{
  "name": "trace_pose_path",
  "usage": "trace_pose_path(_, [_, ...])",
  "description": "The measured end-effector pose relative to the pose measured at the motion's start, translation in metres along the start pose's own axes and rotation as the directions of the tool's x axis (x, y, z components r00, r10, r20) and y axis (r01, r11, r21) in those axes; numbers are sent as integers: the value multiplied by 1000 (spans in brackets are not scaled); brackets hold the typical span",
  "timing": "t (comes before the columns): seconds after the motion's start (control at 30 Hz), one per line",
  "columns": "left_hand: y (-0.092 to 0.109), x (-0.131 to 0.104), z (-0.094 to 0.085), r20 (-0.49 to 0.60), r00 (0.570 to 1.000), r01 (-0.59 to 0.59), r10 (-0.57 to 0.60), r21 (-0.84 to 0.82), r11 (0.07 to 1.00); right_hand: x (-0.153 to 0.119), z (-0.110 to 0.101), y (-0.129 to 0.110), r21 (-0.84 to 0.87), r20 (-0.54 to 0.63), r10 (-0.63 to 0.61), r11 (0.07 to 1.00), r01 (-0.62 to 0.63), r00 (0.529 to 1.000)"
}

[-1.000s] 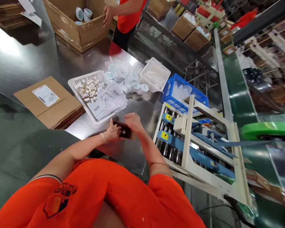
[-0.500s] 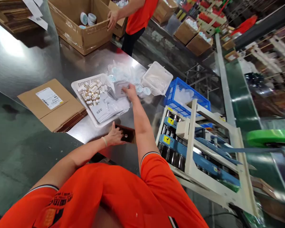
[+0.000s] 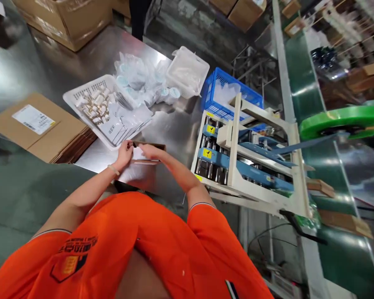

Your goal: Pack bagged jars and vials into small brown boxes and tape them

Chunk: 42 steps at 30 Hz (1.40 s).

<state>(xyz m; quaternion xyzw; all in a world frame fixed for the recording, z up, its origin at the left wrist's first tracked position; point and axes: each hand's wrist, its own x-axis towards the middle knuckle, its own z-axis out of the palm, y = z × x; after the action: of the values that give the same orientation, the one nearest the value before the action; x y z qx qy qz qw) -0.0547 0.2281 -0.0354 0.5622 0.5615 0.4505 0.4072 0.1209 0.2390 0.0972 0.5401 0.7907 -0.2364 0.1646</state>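
One small box (image 3: pixel 158 146): white packet (image 3: pixel 137 154) | left hand (image 3: pixel 124 155): holding box end | right hand (image 3: pixel 149 152): grip unclear | white basket (image 3: pixel 90 87): pouches (image 3: pixel 121 123), cylinders (image 3: pixel 97 106)

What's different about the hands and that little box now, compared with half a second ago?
The right hand has come back toward the body, away from the packets at the white basket, to the small box. A white item now shows there, between the hands. The left hand stayed at the box's left end. The flat cardboard stack still lies left of the basket.
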Motion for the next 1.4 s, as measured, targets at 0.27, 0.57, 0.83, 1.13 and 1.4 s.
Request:
trace_pose_path(0.27, [28, 0, -12, 36, 989, 146, -144, -57, 988, -54, 29, 36, 106, -511, 258, 966, -237, 820])
trace_pose_path(0.57, [52, 6, 4, 483, 875, -211, -35, 445, 870, -21, 47, 55, 331, -167, 359, 898, -290, 918])
trace_pose_path(0.83, [57, -19, 9, 324, 946, -241, -23, 748, 619, -8, 10, 70, 281, -385, 333, 931, -235, 861])
trace_pose_path(1.13, [44, -12, -3, 608, 794, -534, 22, 679, 505, -26, 108, 44, 98, -334, 91, 993, -62, 938])
trace_pose_path(1.4, [71, 48, 99, 638, 768, -595, 59, 677, 433, -57, 161, 135, 557, -426, 656, 733, -391, 622])
